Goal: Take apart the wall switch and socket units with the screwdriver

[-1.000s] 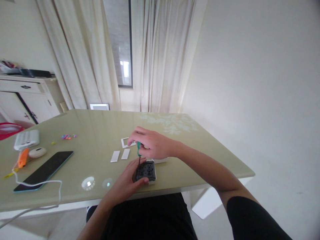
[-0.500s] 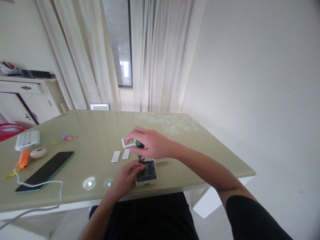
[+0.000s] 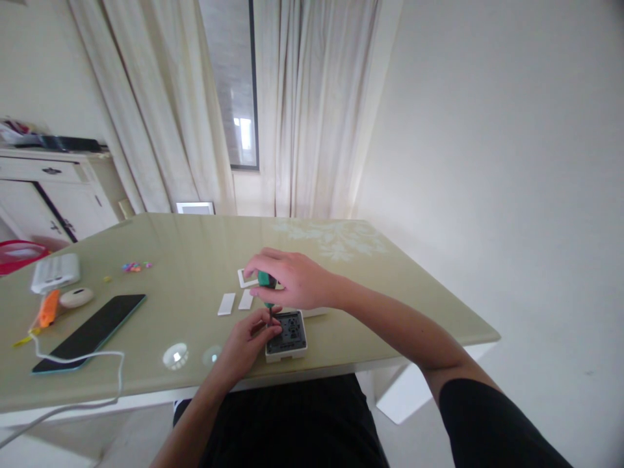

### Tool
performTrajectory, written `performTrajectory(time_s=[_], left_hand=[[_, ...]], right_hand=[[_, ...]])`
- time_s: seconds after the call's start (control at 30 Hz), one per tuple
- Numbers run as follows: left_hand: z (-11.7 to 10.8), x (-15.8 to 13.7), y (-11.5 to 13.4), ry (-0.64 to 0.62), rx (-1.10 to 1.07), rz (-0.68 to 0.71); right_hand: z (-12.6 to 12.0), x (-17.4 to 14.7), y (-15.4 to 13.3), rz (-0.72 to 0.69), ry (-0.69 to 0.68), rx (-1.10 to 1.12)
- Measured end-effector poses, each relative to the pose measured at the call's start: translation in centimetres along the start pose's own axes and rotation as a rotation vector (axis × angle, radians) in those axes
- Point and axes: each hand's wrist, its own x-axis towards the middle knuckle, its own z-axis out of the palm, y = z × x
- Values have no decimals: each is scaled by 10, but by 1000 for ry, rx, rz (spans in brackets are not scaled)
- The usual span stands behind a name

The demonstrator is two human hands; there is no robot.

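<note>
My right hand (image 3: 298,279) is closed round the green handle of a screwdriver (image 3: 266,280), fingers curled over it from above. The shaft points down at the left side of what looks like a wall switch (image 3: 292,333), a square white housing with a dark grey inner face turned up. My left hand (image 3: 247,339) grips the switch's left edge, thumb on the dark face and fingertips beside the shaft. The screwdriver's tip is hidden by the fingers. Beyond my hands lie two white rectangular plates (image 3: 227,304) and a white square frame (image 3: 241,279), partly covered by my right hand.
A white piece (image 3: 316,312) sits behind the switch, partly hidden. To the left lie a phone (image 3: 92,331), a white cable (image 3: 119,370), an orange object (image 3: 49,308), a white rounded object (image 3: 77,298), a white case (image 3: 56,273) and small colourful bits (image 3: 135,267). A wall (image 3: 511,162) stands on the right.
The screwdriver's handle has shifted slightly left and tilted a little in my right hand. My left hand keeps its hold on the switch.
</note>
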Motion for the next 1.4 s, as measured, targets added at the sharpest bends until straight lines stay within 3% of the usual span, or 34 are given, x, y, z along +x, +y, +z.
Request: performTrajectory(time_s=[0.2,1.4], left_hand=[[-2,-1,3,-1,32,47],[2,1,2,98,-62,-4]], right_hand=[[-2,-2,-1,21,12,-7],[2,-2,0,5,67,-21]])
